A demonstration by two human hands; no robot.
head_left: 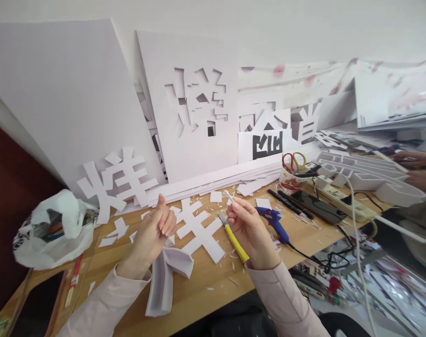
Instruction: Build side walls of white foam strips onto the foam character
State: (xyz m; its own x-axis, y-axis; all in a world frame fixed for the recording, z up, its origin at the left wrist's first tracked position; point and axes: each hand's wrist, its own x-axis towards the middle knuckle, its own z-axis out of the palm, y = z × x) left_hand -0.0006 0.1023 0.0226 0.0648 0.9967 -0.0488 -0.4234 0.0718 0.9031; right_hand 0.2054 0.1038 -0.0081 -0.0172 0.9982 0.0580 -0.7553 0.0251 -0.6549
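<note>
My left hand [151, 234] is raised over the table with its fingers curled together; whatever they may hold is hidden. Below it lies a white three-dimensional foam piece [162, 285] with curved walls. My right hand [246, 224] pinches a small white strip [228, 195] between thumb and fingertips. Flat on the table between the hands is a white cut-out character piece [199, 229]. A yellow utility knife [235, 241] lies beside my right hand, partly behind it. The blue glue gun [274, 222] rests just to the right of that hand.
White boards [195, 164] lean on the wall, with a cut-out character [132, 175] at left. A plastic bag [58, 224] and phone [39, 304] are at left. At right are a cup [293, 181] with scissors, a black phone [316, 206], a power strip [334, 199] and another person's hands [422, 180].
</note>
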